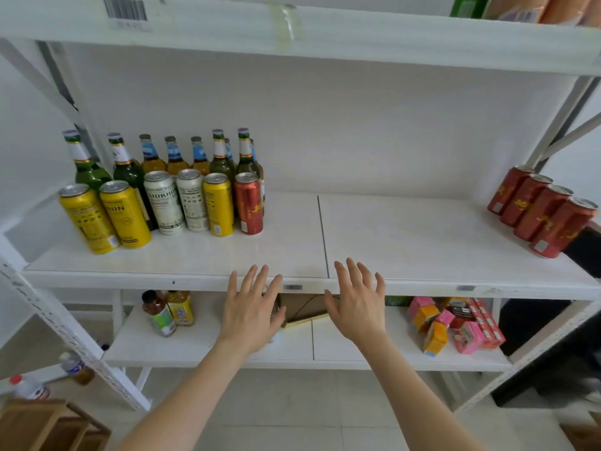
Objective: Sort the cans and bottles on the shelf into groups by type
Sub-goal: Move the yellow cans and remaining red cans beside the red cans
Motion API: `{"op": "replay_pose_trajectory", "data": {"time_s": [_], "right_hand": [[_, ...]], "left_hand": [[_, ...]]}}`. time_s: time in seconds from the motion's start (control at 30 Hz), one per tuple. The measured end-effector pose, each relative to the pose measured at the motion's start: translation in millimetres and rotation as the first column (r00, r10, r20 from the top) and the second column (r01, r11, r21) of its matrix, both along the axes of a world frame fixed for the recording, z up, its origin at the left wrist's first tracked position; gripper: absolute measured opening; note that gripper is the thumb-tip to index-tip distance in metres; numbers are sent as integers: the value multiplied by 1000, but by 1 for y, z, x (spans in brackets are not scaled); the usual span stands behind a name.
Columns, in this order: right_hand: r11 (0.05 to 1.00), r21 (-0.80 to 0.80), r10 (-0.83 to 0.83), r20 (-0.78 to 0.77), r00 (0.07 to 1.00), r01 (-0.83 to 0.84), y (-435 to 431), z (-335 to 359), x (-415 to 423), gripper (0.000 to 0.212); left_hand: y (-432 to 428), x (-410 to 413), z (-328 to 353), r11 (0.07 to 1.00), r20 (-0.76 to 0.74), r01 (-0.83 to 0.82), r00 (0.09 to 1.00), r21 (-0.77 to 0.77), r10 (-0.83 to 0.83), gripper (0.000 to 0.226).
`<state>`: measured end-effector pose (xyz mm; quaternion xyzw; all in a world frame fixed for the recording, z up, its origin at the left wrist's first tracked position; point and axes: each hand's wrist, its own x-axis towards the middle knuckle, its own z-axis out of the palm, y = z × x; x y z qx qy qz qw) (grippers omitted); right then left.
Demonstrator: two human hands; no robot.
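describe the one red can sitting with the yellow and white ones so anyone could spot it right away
On the middle shelf, find the cluster of cans and bottles at its left end. The red can stands upright at the right end of the front row, the only red one among yellow and white cans.

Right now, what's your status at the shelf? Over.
Left hand, right hand: open, empty. One red can stranded among left group; four red cans far right. Middle of shelf unobstructed.
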<state>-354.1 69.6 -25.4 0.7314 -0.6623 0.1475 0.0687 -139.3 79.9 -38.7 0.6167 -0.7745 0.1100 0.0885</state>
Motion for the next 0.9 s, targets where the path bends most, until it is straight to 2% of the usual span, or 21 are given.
{"op": "replay_pose_trajectory", "data": {"time_s": [0.23, 0.57, 0.9], "right_hand": [[999, -45, -16, 22, 1000, 17, -32, -2, 76, 59], [997, -55, -48, 3, 999, 48, -51, -1, 233, 61], [998, -65, -7, 62, 998, 11, -68, 5, 374, 61]], "left_hand": [[-32, 76, 0, 1000, 1, -8, 1000, 10, 8, 65], [-55, 240, -4, 1000, 6, -4, 1000, 25, 4, 62], [-62, 384, 10, 998, 4, -33, 999, -58, 34, 62]]}}
